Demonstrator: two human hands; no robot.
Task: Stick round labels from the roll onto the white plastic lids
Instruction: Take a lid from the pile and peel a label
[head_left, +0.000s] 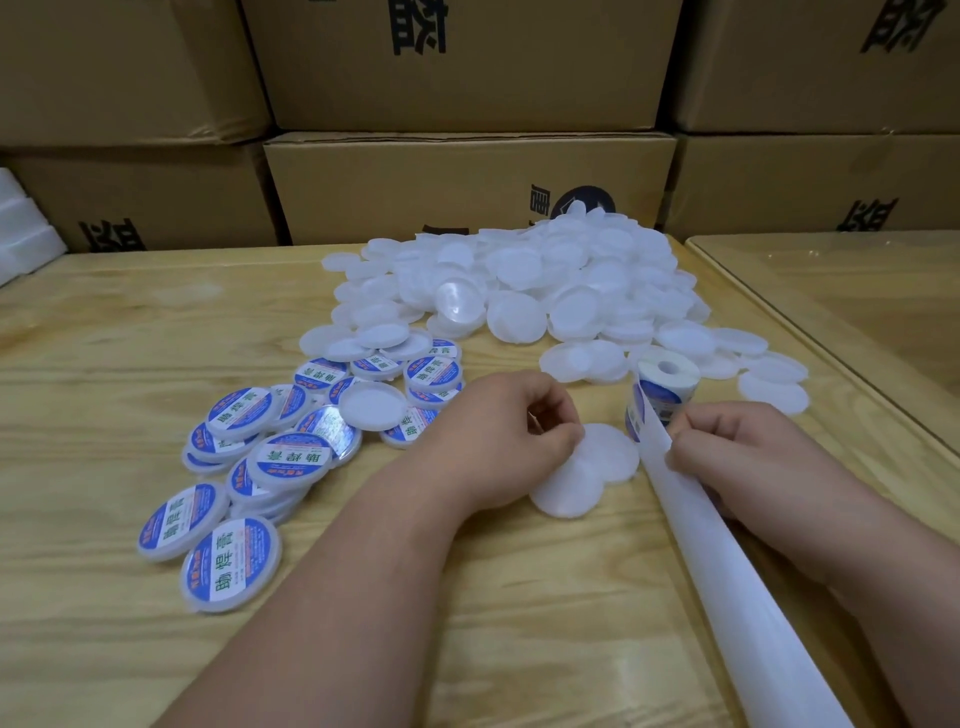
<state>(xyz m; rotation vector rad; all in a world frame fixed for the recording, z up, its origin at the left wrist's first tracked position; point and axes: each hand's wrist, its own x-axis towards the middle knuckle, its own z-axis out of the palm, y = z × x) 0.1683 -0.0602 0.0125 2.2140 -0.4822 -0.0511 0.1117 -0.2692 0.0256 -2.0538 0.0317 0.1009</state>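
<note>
just beside left fingers (563, 439), blank lid (610, 452)

On the tabletop (130, 322), the unlabelled lid pile (545, 286) lies at the rear centre, labelled lids (249, 457) front-left of it, the label roll (662, 387) front-right. Cartons (467, 182) stand behind.

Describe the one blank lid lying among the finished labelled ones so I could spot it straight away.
Start at the wooden table and find the spread of blue-labelled lids on its left side, nearer than the big white heap. Near that spread's far right edge one plain white lid rests on top of them. It alone there shows no blue label.
</note>
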